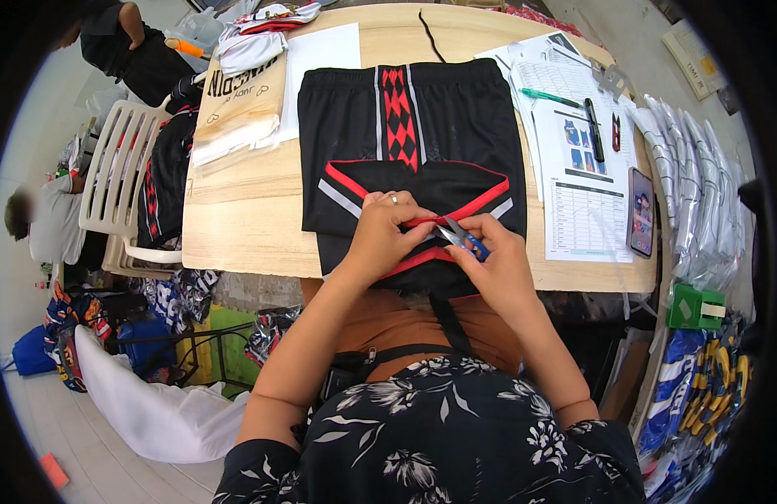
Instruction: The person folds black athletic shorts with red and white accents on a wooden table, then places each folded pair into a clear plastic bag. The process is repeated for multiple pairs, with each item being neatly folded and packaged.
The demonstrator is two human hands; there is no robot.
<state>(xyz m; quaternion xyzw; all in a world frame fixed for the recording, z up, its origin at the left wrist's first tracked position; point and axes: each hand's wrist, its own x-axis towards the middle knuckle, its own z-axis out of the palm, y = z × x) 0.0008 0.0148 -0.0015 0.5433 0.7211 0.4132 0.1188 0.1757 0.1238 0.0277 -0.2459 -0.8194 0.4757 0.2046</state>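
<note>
Black shorts (342,113) with a red diamond side panel lie folded on the wooden table in front of me. Over their lower part is another black piece of sportswear (414,178) with red and grey trim, partly hanging off the near edge. My left hand (382,233), a ring on one finger, pinches the red trim of this piece. In my right hand (502,265) is a small pair of thread snips (476,246) with a blue handle. Their metal blades touch or nearly touch the trim beside my left fingertips. Any thread there is too small to see.
Printed sheets (577,218), pens (593,130) and a phone (640,212) lie at the table's right. Clear-wrapped white packets (695,176) stand beyond. Printed plastic bags (241,109) lie at the left, near a white chair (124,168). Two other people are at the far left.
</note>
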